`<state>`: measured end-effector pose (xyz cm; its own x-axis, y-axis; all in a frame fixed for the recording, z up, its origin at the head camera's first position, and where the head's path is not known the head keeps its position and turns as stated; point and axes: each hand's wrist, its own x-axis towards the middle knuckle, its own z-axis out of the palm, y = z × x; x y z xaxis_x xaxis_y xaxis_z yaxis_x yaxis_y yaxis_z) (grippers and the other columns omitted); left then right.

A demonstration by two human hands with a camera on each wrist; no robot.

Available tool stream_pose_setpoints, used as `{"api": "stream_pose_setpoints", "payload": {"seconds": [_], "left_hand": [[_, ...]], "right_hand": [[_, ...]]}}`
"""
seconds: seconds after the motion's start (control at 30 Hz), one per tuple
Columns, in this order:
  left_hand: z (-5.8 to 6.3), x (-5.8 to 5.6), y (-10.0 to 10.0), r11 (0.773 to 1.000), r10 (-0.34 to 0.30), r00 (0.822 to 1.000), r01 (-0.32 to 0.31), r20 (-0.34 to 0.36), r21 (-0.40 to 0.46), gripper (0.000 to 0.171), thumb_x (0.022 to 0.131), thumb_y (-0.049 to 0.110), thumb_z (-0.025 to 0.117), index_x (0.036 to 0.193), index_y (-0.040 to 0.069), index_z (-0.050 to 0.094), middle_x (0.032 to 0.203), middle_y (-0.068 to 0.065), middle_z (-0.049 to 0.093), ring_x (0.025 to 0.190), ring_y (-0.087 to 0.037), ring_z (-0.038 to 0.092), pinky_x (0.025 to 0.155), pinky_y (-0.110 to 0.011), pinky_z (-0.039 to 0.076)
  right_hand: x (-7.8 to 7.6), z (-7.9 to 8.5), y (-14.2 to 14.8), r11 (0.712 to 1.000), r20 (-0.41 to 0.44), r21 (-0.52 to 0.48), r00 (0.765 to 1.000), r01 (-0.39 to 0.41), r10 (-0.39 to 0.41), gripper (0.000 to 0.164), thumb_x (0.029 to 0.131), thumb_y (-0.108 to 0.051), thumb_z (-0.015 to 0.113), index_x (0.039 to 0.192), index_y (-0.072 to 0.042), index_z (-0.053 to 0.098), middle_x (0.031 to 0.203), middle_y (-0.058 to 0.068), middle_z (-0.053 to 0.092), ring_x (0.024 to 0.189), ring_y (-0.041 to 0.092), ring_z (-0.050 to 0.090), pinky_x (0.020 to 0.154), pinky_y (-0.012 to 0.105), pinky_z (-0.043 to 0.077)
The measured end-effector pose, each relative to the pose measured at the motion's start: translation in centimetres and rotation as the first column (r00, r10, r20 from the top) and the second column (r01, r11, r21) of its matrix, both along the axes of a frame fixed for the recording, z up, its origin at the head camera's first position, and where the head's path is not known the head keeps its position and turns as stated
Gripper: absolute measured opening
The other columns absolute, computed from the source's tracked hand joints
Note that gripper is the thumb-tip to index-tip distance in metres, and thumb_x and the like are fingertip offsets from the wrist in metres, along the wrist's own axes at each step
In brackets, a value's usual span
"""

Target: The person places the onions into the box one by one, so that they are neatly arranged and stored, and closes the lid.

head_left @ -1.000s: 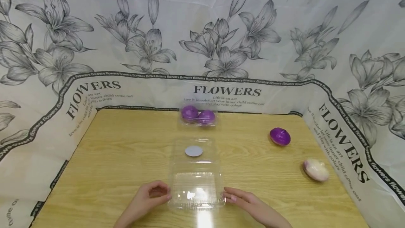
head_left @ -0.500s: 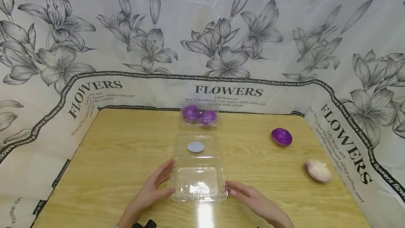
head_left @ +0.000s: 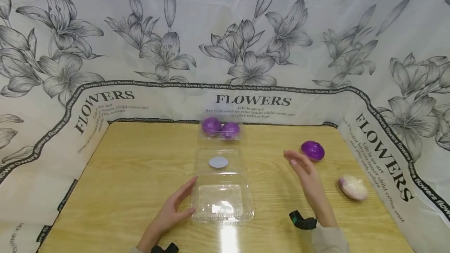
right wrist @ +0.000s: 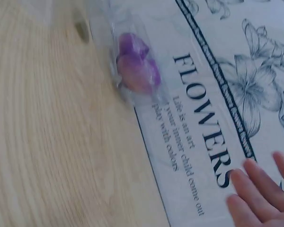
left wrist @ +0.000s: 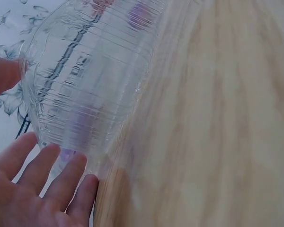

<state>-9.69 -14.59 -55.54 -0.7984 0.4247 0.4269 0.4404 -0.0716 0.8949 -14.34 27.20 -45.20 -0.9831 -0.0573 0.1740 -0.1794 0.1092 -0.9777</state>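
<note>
A clear plastic clamshell box (head_left: pixel 222 196) lies unfolded on the wooden table, its lid with a white oval label (head_left: pixel 218 162) pointing away from me. My left hand (head_left: pixel 171 211) rests at the box's left side, thumb and fingers spread along the edge. In the left wrist view, the fingertips (left wrist: pixel 47 151) meet the clear plastic wall. My right hand (head_left: pixel 308 177) is over the right part of the table with fingers extended, holding nothing. Just beyond its fingers sits a glossy purple onion (head_left: pixel 313 150). A white-and-purple onion (head_left: pixel 353 187) lies farther right and nearer.
At the back edge stands another clear box (head_left: pixel 222 137) with two purple onions (head_left: pixel 211 126) inside. Flower-printed cloth (head_left: pixel 253 69) walls in the table at the back and both sides. Black wrist straps (head_left: pixel 303 221) show on my arms.
The clear box has slid slightly away from me. My left hand has spread its fingers along the box's side. My right hand has left the box and moved right and forward toward the purple onion.
</note>
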Motion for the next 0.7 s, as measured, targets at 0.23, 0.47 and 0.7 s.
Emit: {"api": "stream_pose_setpoints", "payload": {"seconds": [0.23,0.47,0.7], "left_hand": [[-0.3,0.1,0.0,0.999,0.027,1.0,-0.027,-0.015,-0.041,0.081,0.085,-0.011,0.068,0.153,-0.005,0.026,0.159,-0.024,0.025,0.142,-0.035,0.034,0.116,-0.023,0.027],[-0.2,0.2,0.0,0.999,0.019,0.999,-0.021,-0.028,-0.042,0.079,0.086,-0.009,0.068,0.153,-0.005,0.025,0.159,-0.025,0.025,0.144,-0.027,0.033,0.116,-0.023,0.027],[-0.4,0.4,0.1,0.997,0.032,0.999,-0.032,-0.008,-0.074,0.091,0.081,0.0,0.078,0.155,-0.001,0.025,0.16,-0.019,0.026,0.144,-0.029,0.032,0.117,-0.022,0.026]], "right_hand": [[-5.2,-1.4,3.6,0.776,-0.069,-0.252,0.789,0.578,-0.611,0.038,0.097,-0.006,0.063,0.132,0.006,0.054,0.138,0.011,0.055,0.135,0.017,0.043,0.117,0.021,0.026],[-8.0,-3.6,6.9,0.72,0.32,0.068,0.669,0.69,-0.671,0.104,0.082,-0.045,0.079,0.157,-0.021,0.012,0.166,0.004,0.003,0.151,0.017,0.003,0.123,0.03,0.006],[-8.6,-5.9,7.6,0.748,0.367,0.085,0.677,0.658,-0.638,0.11,0.081,-0.034,0.083,0.157,-0.015,0.006,0.165,0.011,0.002,0.151,0.022,0.007,0.123,0.031,0.01]]}}
